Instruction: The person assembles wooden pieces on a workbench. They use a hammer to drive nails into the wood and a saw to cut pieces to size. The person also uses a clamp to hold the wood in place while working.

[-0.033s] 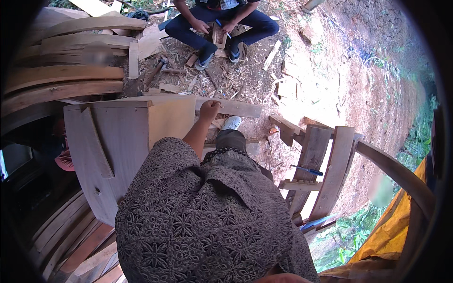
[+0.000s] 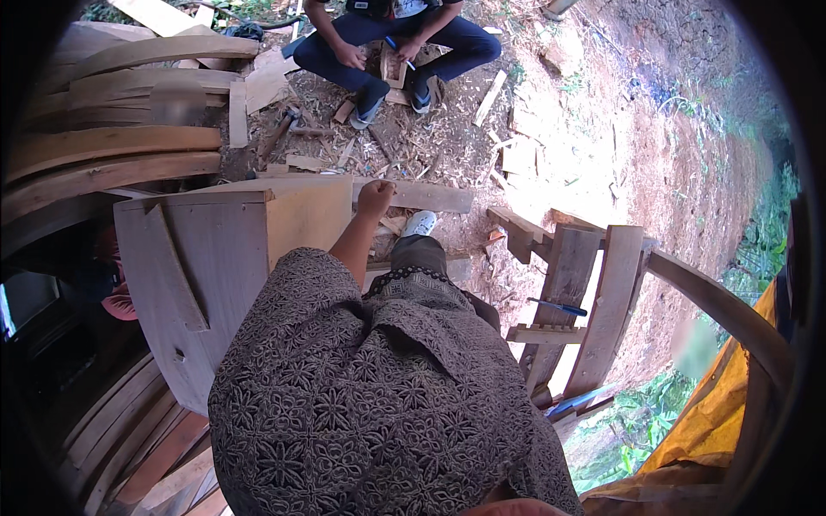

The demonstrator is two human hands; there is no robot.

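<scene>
My left hand [image 2: 376,196] reaches forward from my patterned sleeve. Its fingers are curled closed, and whatever may be inside them is hidden. Below it in the picture stands a box-shaped wooden piece [image 2: 194,284] with a pale side panel and a thin strip lying across its face. A long flat plank [image 2: 430,196] lies on the ground just past the hand. I cannot see my right hand. One of my feet, in a white shoe [image 2: 421,224], is on the ground ahead.
A co-worker [image 2: 391,43] sits cross-legged ahead, holding a blue-handled tool over a small wooden piece. Curved boards [image 2: 112,146] are stacked left; a hammer [image 2: 280,129] lies among shavings. To my right is a wooden frame [image 2: 568,292] with a blue-handled tool [image 2: 559,307], beside an orange tarp [image 2: 710,413].
The surroundings sit slightly further left in the view. My left hand keeps its curled shape and has shifted slightly left.
</scene>
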